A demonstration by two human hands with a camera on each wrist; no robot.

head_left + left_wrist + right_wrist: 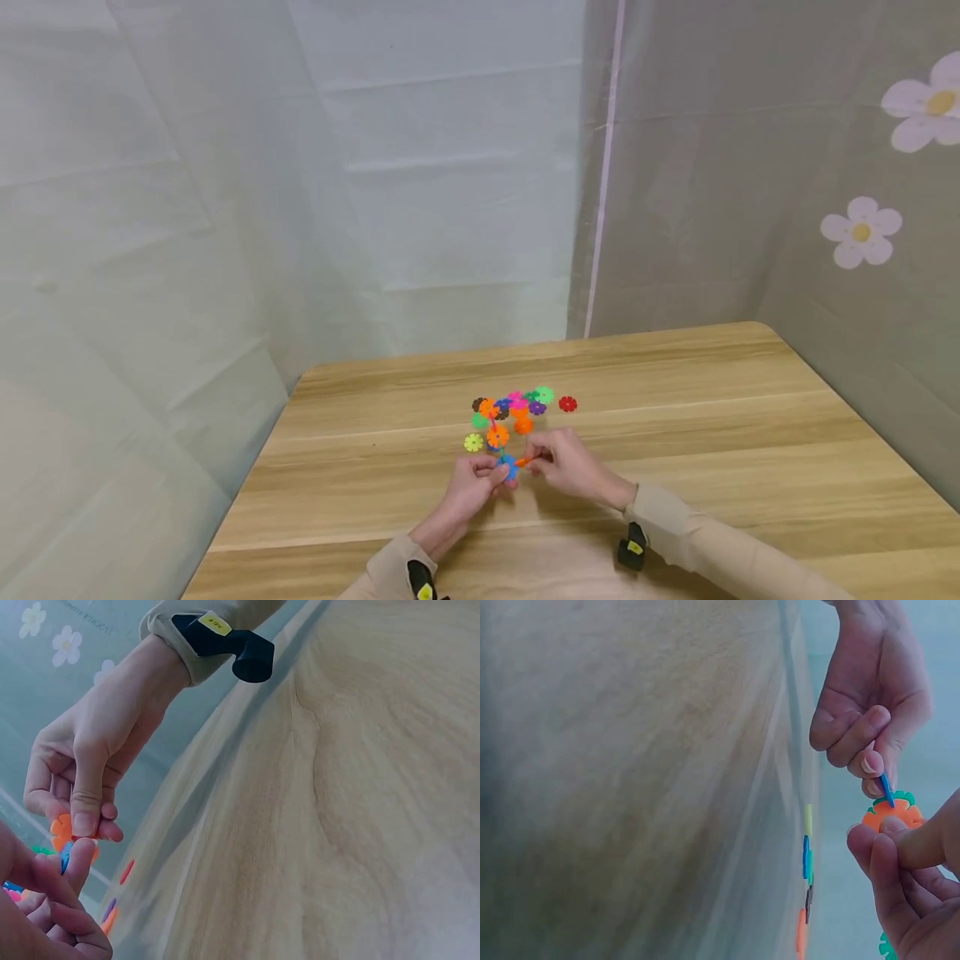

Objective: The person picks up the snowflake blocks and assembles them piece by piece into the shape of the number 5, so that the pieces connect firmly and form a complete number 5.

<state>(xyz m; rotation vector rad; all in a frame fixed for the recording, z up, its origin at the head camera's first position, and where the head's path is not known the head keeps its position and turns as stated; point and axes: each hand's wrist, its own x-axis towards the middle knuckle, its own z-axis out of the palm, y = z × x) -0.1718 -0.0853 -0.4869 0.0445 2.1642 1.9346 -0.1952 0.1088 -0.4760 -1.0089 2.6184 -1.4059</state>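
Note:
In the head view my left hand (472, 490) pinches a blue notched plastic disc (510, 468) between thumb and fingers. My right hand (573, 468) pinches an orange notched disc (522, 462), seen nearly edge-on, right at the blue disc's rim. The right wrist view shows the blue disc (886, 789) edge-on against the flat orange disc (900, 816), with green just behind. Beyond the blue disc, a larger orange disc (498, 436) and a pink piece (492, 419) line up in the head view. Fingers hide part of both held discs.
Several loose notched discs lie on the wooden table (712, 433) just past my hands: a yellow disc (473, 442), a red disc (567, 403), a light green disc (543, 395) and a purple disc (537, 407) among them. Pale curtains (450, 208) hang behind the table.

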